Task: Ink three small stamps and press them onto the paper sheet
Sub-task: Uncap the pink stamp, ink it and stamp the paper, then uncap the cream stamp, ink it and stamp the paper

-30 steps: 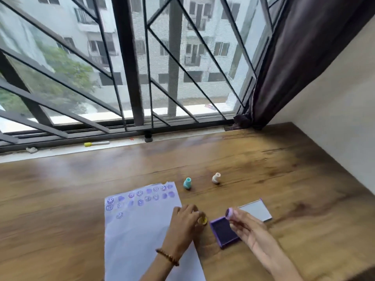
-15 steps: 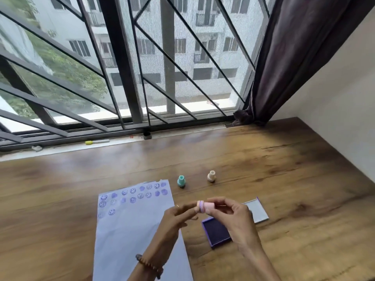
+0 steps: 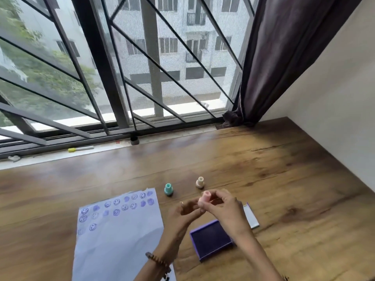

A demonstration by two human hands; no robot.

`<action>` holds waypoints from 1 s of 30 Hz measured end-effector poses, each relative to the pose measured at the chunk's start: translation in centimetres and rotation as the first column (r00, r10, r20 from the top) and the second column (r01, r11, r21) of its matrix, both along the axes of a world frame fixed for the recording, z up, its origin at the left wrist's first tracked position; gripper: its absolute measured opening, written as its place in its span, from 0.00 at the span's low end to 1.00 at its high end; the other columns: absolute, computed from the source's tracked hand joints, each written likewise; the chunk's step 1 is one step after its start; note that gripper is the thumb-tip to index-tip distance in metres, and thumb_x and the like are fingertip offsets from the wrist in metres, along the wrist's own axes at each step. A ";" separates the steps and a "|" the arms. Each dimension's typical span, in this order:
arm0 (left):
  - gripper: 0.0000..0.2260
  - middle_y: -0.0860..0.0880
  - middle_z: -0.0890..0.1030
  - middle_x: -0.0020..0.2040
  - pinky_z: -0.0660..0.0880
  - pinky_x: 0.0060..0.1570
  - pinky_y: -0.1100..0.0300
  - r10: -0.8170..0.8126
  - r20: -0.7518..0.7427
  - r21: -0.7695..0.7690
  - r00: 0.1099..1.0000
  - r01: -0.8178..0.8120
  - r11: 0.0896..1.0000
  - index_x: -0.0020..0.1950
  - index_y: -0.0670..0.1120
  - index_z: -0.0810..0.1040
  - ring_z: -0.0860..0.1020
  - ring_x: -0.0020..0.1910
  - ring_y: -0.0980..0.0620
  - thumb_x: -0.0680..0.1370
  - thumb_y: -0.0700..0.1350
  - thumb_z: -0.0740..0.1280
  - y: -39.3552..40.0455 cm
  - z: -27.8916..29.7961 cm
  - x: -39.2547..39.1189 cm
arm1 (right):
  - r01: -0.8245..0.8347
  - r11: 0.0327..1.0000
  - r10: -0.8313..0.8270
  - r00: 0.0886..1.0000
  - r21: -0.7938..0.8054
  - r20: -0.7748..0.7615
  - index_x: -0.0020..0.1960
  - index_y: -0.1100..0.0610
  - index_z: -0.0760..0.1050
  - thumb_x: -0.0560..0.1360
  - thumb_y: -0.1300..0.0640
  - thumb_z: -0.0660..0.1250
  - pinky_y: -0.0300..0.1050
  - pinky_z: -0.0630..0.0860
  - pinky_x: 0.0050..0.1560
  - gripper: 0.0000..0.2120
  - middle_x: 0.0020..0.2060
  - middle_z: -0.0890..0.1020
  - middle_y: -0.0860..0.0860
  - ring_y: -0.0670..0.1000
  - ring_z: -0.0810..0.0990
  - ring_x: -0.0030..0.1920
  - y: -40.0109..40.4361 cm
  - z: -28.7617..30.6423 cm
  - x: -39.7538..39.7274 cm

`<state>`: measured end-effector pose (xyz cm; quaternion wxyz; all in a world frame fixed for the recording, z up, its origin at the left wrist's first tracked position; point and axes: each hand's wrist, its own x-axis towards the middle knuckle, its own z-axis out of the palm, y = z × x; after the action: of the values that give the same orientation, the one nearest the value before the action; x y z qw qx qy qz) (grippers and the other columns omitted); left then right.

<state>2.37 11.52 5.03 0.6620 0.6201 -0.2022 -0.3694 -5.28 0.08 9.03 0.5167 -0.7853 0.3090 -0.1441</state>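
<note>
**Hands meet over a pink stamp above the ink pad**

Hands come together in the air over the wooden table (image 3: 263, 179), just above and behind the open ink pad (image 3: 211, 240). The right hand (image 3: 225, 207) has its fingers curled round a small pink stamp (image 3: 204, 198), pinching it near the top. The left hand (image 3: 182, 213) is half closed, its fingertips reaching up to the same stamp from below; motion blur stops me telling whether it actually grips the stamp or only touches it. A bead bracelet (image 3: 157, 259) sits on the left wrist.

The ink pad is a purple tray with a dark inked face, lying flat on the table under the right forearm. Its lid (image 3: 251, 217) lies beside it on the far right side, partly hidden by the right hand.

Two more stamps stand upright on the table beyond the hands: a teal stamp (image 3: 168, 189) just off the paper's top right corner, and a cream stamp (image 3: 199, 182) a little to its right. They are apart from each other and from the hands.

The paper (image 3: 113, 250) lies to the left of the ink pad, under the left forearm. Its upper part carries rows of purple prints, some smiley faces and some solid blobs; the lower part is blank.

On the window sill (image 3: 50, 157) at the back lies a yellow-capped marker (image 3: 81, 149). A dark curtain (image 3: 284, 57) hangs in the right corner.
</note>
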 end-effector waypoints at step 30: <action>0.14 0.46 0.81 0.39 0.77 0.44 0.60 0.312 0.072 0.307 0.947 -0.319 0.897 0.58 0.53 0.70 0.81 0.39 0.49 0.77 0.37 0.61 -5.5 -3.8 2.5 | 0.098 0.964 -0.138 0.979 -0.246 -0.148 0.51 0.55 0.76 0.69 0.65 0.70 0.32 0.67 0.43 0.12 0.47 0.79 0.51 0.47 0.77 0.40 -3.2 -7.4 5.2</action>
<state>4.86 6.04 1.28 0.6033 0.7461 -0.0446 -0.2782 -0.04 -3.12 1.66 0.3822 -0.8308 0.3774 -0.1455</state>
